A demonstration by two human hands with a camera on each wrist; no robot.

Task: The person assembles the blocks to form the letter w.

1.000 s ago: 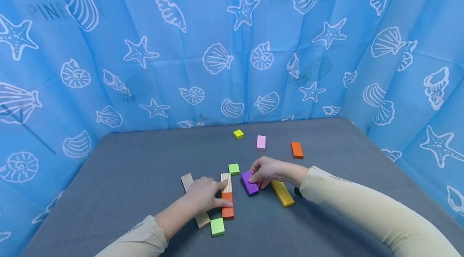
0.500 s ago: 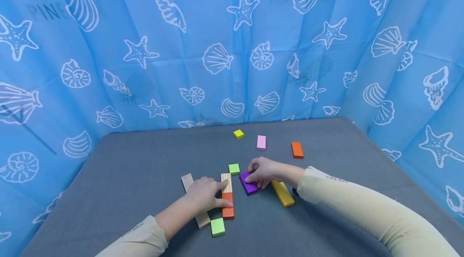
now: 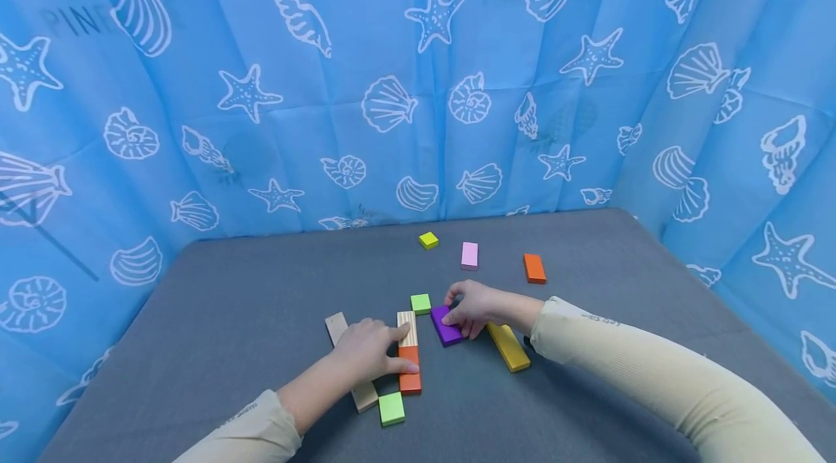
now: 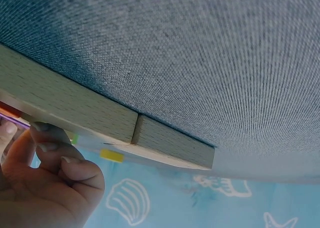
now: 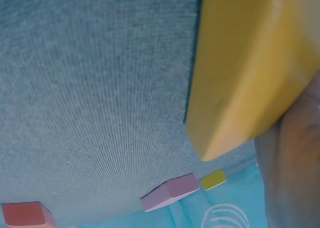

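Note:
In the head view, my left hand [image 3: 362, 353] reaches over a pale wooden strip [image 3: 336, 325]. Its extended index finger and thumb rest on a striped wooden block [image 3: 407, 325] and an orange block [image 3: 409, 381], joined end to end. The left wrist view shows the other fingers loosely bent above the pale strip, which has a seam. My right hand [image 3: 473, 309] pinches a purple block [image 3: 449, 332] lying flat on the cloth. The purple block's upper left corner is close to a green block [image 3: 421, 303]; whether they touch is unclear.
A yellow-orange block [image 3: 509, 348] lies under the right wrist. Another green block [image 3: 392, 408] sits near the strip's lower end. Further back are a small yellow block [image 3: 428, 240], a pink block [image 3: 469, 255] and a second orange block [image 3: 534, 268]. A blue curtain [image 3: 366, 158] hangs behind the table.
My right hand has slid the purple block slightly left, towards the far green block. The left hand keeps its place on the striped wooden and orange blocks.

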